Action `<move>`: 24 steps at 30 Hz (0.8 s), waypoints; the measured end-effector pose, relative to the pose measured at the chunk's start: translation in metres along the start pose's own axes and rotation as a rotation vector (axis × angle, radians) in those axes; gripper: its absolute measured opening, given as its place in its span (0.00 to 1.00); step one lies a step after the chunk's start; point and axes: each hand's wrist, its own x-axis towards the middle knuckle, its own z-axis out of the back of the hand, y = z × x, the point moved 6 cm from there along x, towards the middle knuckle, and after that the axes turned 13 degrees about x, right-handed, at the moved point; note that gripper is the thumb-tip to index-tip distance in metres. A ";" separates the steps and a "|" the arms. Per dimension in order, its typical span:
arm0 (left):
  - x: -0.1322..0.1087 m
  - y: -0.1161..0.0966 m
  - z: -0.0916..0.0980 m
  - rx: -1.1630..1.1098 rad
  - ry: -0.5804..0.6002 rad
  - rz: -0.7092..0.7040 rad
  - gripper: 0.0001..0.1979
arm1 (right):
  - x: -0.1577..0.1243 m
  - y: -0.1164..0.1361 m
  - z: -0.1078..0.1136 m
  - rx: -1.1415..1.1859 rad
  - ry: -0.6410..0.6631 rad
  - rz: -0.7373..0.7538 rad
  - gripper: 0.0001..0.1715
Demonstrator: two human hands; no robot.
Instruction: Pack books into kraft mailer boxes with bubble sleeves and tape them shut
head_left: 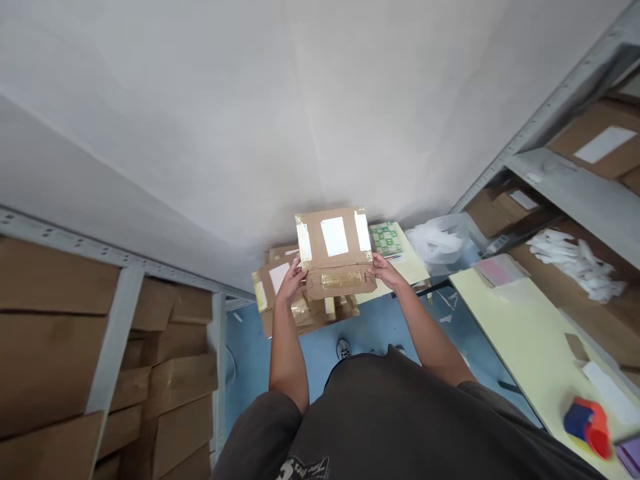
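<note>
A brown cardboard box with white labels and clear tape is held up between both hands, in front of the wall. Its near side carries a strip of yellowish tape. My left hand grips the box's left edge, fingers closed around it. At the opposite edge, my right hand holds the box near its right corner. Behind and below it on the left lie other taped cardboard boxes, partly covered by my left hand and the held box.
Shelves with cardboard boxes stand on the left. A pale yellow table runs along the right, bearing a red and blue object. A green-patterned packet and a white plastic bag lie ahead right. White gloves rest on the right shelf.
</note>
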 end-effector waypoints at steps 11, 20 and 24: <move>0.064 -0.058 -0.342 0.214 0.425 -0.058 0.38 | -0.186 0.092 0.257 0.126 -0.348 0.163 0.45; 0.044 -0.067 -0.621 0.317 0.790 -0.050 0.36 | -0.367 0.115 0.400 0.196 -0.716 0.366 0.42; 0.043 -0.059 -0.711 0.358 0.973 -0.028 0.38 | -0.413 0.105 0.432 0.264 -0.874 0.419 0.40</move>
